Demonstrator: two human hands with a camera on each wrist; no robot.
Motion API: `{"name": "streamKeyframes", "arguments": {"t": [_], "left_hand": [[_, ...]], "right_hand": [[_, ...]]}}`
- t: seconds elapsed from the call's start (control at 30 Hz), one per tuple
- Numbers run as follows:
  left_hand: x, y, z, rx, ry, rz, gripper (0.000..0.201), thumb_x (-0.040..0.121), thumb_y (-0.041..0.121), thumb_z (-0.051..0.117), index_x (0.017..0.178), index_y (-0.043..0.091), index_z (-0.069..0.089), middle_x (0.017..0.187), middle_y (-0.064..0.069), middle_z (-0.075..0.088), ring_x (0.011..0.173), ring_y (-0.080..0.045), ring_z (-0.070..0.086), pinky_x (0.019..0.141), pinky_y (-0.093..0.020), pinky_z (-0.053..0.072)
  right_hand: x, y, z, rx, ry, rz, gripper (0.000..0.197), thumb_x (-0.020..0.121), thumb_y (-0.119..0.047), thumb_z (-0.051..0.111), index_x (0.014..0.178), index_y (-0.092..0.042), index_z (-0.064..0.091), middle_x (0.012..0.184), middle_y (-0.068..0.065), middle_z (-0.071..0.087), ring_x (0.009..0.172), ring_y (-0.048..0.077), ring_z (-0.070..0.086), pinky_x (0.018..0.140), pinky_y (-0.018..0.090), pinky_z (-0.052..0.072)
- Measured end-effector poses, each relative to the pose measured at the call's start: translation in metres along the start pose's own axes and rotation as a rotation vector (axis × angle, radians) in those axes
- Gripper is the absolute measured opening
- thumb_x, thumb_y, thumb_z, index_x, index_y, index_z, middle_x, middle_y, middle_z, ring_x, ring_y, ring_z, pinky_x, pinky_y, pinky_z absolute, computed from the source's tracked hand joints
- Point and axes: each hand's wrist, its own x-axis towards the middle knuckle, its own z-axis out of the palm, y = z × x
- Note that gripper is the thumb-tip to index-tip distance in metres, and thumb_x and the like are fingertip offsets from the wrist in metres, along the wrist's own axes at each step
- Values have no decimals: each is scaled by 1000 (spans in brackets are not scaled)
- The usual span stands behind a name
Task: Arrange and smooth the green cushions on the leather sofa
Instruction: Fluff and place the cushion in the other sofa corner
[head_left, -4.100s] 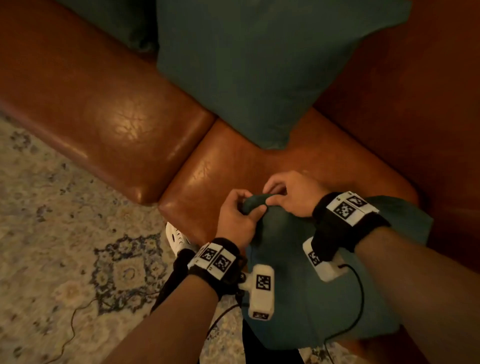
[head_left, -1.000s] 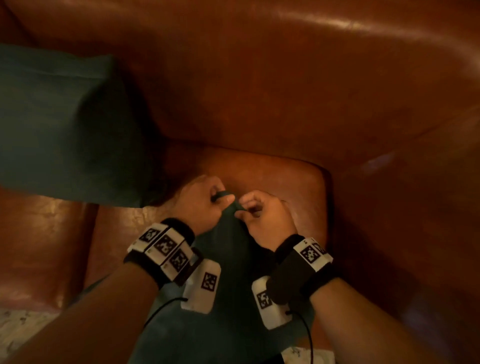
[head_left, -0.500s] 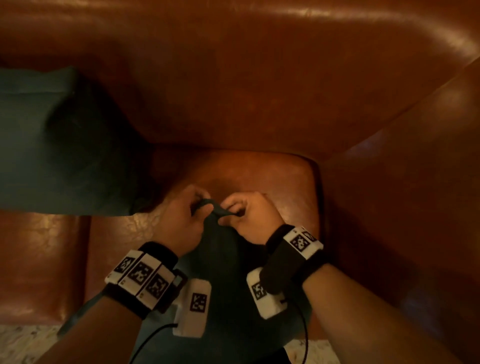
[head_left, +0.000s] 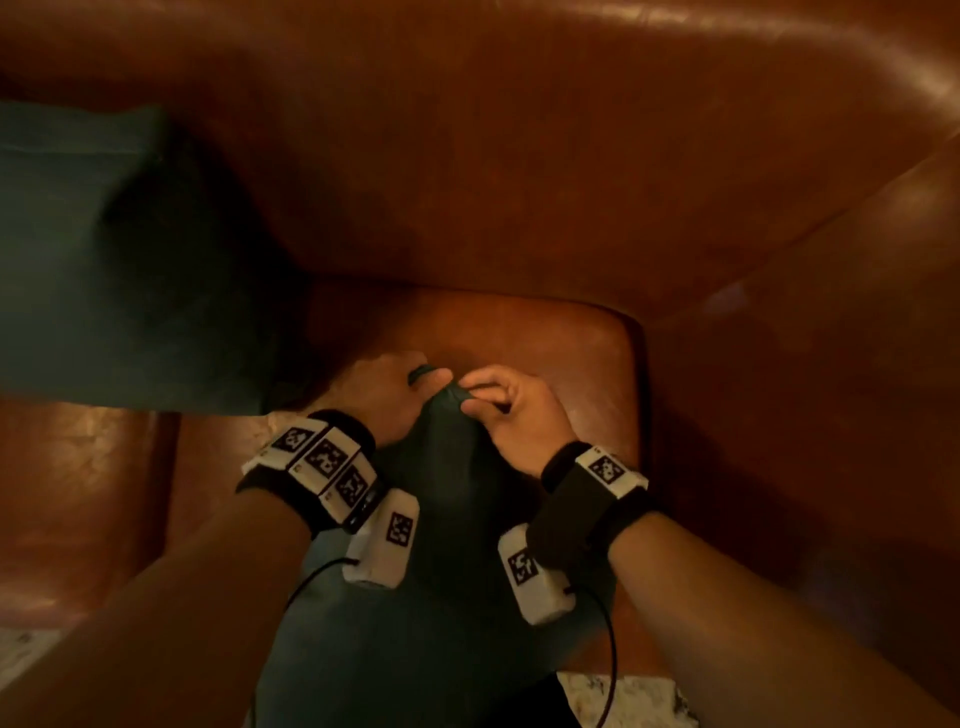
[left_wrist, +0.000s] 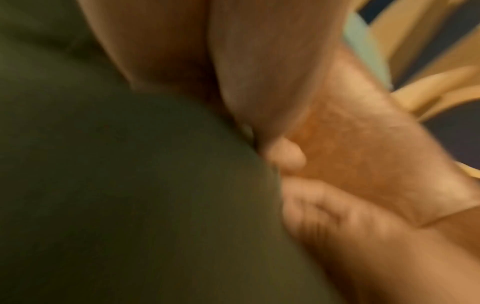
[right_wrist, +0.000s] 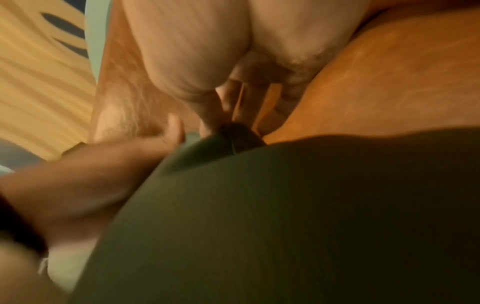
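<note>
A dark green cushion (head_left: 447, 582) lies on the brown leather sofa seat (head_left: 545, 338), reaching from the seat's front edge toward the back corner. My left hand (head_left: 387, 395) and right hand (head_left: 506, 410) both pinch its far corner (head_left: 448, 391), side by side. Both wrist views are blurred: the same green cushion (left_wrist: 130, 195) (right_wrist: 285, 216) fills the lower part of each, with curled fingers at its corner. A second green cushion (head_left: 98, 265) leans against the backrest at the left.
The sofa backrest (head_left: 519, 145) curves across the top and the armrest (head_left: 810, 395) rises at the right, close to my right wrist. A patterned rug (head_left: 618, 699) shows below the seat's front edge. Cables hang from both wrist cameras.
Over four seconds the view has turned from the seat seam toward the sofa's right corner, with the cushion carried along. In the last second both hands keep pinching the corner and barely shift.
</note>
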Motion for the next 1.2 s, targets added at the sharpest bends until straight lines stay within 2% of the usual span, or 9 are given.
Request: {"name": "streamKeyframes", "arguments": {"t": [0.17,0.43,0.5,0.57,0.67,0.73,0.8,1.0,1.2], "left_hand": [[-5,9,-42,171,-373,179,22,85,28,66,94,23,47,96,-1,57,93,-21,56,83,-34,45],[11,-7,-42,327,212,-47,59,71,33,80,113,17,42,128,-17,40,117,-41,43,94,-59,42],[3,4,-42,325,307,-23,69,72,34,79,127,21,38,136,-16,32,124,-45,33,97,-64,37],[-19,22,-24,346,291,117,77,73,40,76,136,24,34,141,-15,29,127,-44,30,98,-64,35],[-73,36,31,545,-54,116,110,65,64,71,148,40,2,157,-4,-2,142,-44,6,101,-71,27],[-100,23,69,608,-238,-55,128,60,72,70,140,46,-27,153,3,-33,142,-45,-15,101,-74,24],[-113,6,94,627,-199,-85,140,55,71,73,134,44,-39,147,2,-44,140,-47,-20,100,-73,28],[-109,-5,106,579,-126,16,139,56,65,76,136,44,-36,150,2,-39,139,-47,-22,101,-73,28],[-102,-13,100,534,-178,22,137,59,61,77,135,46,-36,147,5,-44,138,-45,-27,102,-73,24]], "right_hand": [[-40,35,-11,-124,236,87,18,88,-14,66,98,-30,65,96,-20,65,94,-4,61,86,12,46],[-164,112,-31,-249,536,453,15,85,-20,66,90,-34,61,75,-12,64,73,11,61,69,19,42],[-185,134,-23,-201,600,516,14,83,-21,67,89,-33,62,80,-3,68,75,16,62,69,22,45],[-194,151,-15,-87,611,540,17,82,-14,63,78,-31,63,82,4,68,76,16,62,64,10,42],[-190,155,-14,48,575,558,37,81,13,50,74,-19,66,87,8,66,70,1,59,62,0,37],[-175,148,-21,71,529,546,28,86,8,51,89,-9,71,90,3,63,73,2,56,59,3,35],[-152,135,-26,75,560,490,15,90,-8,60,96,-10,74,89,-1,64,82,9,54,62,9,35],[-90,118,-29,-69,295,470,24,85,-16,55,74,-29,71,105,-7,72,94,10,62,84,18,44],[-65,90,-47,-423,-90,532,30,83,-19,58,111,-25,67,119,1,64,105,24,60,80,25,43]]}}
